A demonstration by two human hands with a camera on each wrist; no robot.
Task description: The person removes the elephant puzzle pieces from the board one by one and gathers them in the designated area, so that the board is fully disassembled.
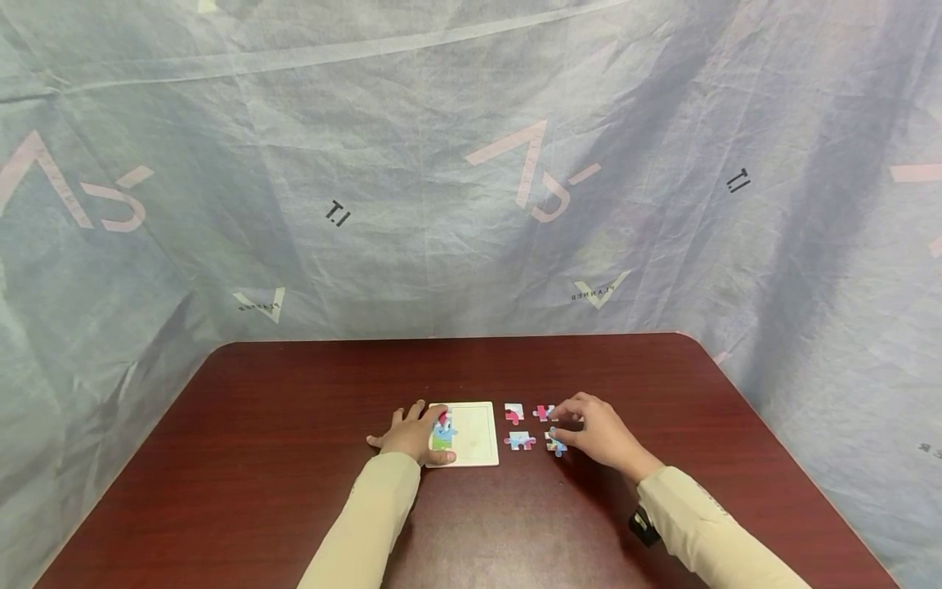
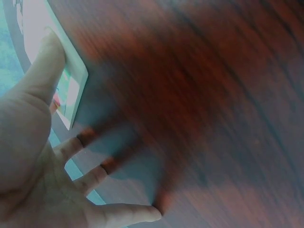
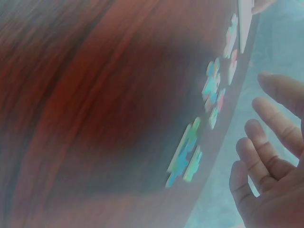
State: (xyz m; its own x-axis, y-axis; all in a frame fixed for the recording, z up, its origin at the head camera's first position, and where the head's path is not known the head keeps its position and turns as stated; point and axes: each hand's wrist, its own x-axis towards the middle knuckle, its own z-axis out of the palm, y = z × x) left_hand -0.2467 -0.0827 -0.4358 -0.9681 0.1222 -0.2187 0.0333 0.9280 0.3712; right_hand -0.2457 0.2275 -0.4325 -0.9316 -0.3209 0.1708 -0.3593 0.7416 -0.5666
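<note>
A pale square puzzle board (image 1: 474,433) lies on the table, with a blue, green and red picture section (image 1: 443,433) fitted along its left side. My left hand (image 1: 412,438) rests at the board's left edge, thumb and forefinger over it and the other fingers spread on the table. To the right lie loose jigsaw pieces: a pink-and-white piece (image 1: 513,413), a light blue piece (image 1: 519,441), a pink-and-blue piece (image 1: 543,413) and a blue-and-yellow piece (image 1: 555,442). Over the rightmost pieces hovers my right hand (image 1: 596,429), fingers loosely bent; its right wrist view shows nothing held.
More green-and-blue pieces (image 3: 183,154) lie on the table below the right hand, partly hidden in the head view. A dark object (image 1: 643,528) shows under the right sleeve. Grey printed cloth (image 1: 412,204) hangs behind the dark red table (image 1: 257,458).
</note>
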